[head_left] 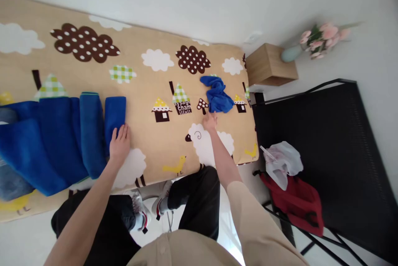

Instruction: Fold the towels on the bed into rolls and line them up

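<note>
My left hand [120, 143] lies with its fingers stretched over the lower right edge of a small folded blue towel [115, 113]. Left of that towel is a rolled or folded blue towel [91, 133], followed by several more blue towels [57, 137] overlapping in a row. Farther right, a crumpled blue towel [218, 96] lies loosely bunched on the patterned bed cover [149, 133]. The fingers of my right hand [210, 121] are closed at its lower edge and appear to pinch the fabric.
Grey-blue cloth [12, 179] lies at the far left. A wooden box shelf [270, 64] with a vase of pink flowers [326, 37] stands beyond the bed's right end. Nearby are a black panel with a metal frame [323, 120], a red bag [298, 203] and a plastic bag [284, 160].
</note>
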`<action>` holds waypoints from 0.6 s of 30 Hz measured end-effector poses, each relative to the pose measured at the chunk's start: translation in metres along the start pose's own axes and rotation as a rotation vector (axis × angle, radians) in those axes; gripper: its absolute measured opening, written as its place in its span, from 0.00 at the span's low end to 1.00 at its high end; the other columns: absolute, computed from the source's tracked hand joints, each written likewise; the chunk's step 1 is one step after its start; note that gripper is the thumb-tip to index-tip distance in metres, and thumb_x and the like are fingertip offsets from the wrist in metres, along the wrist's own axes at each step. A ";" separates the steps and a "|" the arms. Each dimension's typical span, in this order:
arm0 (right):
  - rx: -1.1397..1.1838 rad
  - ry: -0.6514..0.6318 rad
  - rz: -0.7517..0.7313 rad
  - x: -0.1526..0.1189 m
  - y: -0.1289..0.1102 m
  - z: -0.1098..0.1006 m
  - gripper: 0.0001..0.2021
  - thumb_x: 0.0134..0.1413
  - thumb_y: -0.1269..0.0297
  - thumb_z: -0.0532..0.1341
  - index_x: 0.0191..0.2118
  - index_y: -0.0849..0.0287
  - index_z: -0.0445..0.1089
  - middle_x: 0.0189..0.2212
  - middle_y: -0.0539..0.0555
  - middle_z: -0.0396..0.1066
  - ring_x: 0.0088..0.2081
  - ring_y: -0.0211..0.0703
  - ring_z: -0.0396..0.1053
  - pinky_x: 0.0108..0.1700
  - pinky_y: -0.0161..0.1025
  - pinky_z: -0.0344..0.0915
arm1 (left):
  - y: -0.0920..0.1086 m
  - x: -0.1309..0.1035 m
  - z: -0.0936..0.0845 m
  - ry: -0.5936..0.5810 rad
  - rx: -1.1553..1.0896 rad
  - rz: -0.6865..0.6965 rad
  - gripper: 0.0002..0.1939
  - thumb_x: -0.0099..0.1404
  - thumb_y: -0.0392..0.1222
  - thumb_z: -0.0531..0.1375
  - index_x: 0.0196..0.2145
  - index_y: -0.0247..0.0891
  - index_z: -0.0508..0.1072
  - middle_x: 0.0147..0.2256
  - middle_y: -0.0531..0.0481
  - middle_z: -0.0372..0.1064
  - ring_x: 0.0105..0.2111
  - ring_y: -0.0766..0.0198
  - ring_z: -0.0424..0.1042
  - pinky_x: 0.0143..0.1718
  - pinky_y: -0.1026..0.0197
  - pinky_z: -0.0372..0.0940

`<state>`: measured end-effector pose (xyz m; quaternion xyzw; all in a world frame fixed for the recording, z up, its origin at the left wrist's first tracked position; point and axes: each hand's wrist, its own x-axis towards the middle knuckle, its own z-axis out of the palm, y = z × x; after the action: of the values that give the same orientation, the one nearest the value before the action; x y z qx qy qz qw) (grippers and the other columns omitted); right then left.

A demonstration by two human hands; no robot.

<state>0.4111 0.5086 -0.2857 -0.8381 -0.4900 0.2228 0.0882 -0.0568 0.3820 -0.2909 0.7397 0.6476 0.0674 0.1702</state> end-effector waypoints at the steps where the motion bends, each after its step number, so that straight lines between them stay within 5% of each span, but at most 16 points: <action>1: 0.038 0.018 0.029 0.006 -0.004 0.001 0.30 0.61 0.67 0.58 0.68 0.59 0.64 0.76 0.63 0.42 0.73 0.66 0.46 0.72 0.62 0.49 | -0.004 0.000 -0.001 0.016 0.013 -0.018 0.35 0.68 0.31 0.42 0.71 0.14 0.56 0.71 0.25 0.51 0.75 0.45 0.47 0.74 0.36 0.41; 6: 0.229 0.167 0.123 0.020 -0.019 -0.006 0.25 0.63 0.69 0.57 0.64 0.72 0.65 0.69 0.74 0.58 0.69 0.60 0.56 0.71 0.53 0.53 | -0.008 0.004 -0.003 0.092 0.052 -0.113 0.35 0.68 0.32 0.42 0.69 0.12 0.58 0.68 0.21 0.55 0.74 0.41 0.50 0.73 0.33 0.43; 10: 0.347 0.328 0.116 -0.007 -0.019 -0.022 0.20 0.70 0.66 0.49 0.55 0.75 0.69 0.57 0.74 0.71 0.59 0.49 0.67 0.63 0.42 0.62 | 0.015 -0.007 -0.004 0.041 -0.013 -0.003 0.31 0.68 0.35 0.47 0.64 0.19 0.68 0.67 0.23 0.59 0.73 0.39 0.52 0.72 0.32 0.47; 14: 0.484 0.459 0.147 -0.088 -0.006 -0.039 0.16 0.65 0.65 0.49 0.46 0.67 0.71 0.47 0.70 0.77 0.48 0.50 0.73 0.52 0.42 0.71 | 0.077 -0.037 -0.017 -0.028 -0.189 0.189 0.25 0.72 0.38 0.48 0.61 0.32 0.73 0.63 0.33 0.68 0.67 0.45 0.64 0.69 0.37 0.60; 18: 0.586 0.483 0.031 -0.210 0.016 -0.057 0.06 0.54 0.65 0.56 0.31 0.55 0.69 0.33 0.58 0.76 0.40 0.51 0.76 0.48 0.46 0.74 | 0.172 -0.071 -0.048 0.039 -0.380 0.370 0.23 0.74 0.37 0.50 0.62 0.41 0.71 0.61 0.40 0.71 0.64 0.52 0.69 0.65 0.41 0.67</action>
<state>0.3614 0.3244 -0.1810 -0.8131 -0.3576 0.1509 0.4339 0.0782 0.3026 -0.1789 0.7988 0.4803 0.2320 0.2780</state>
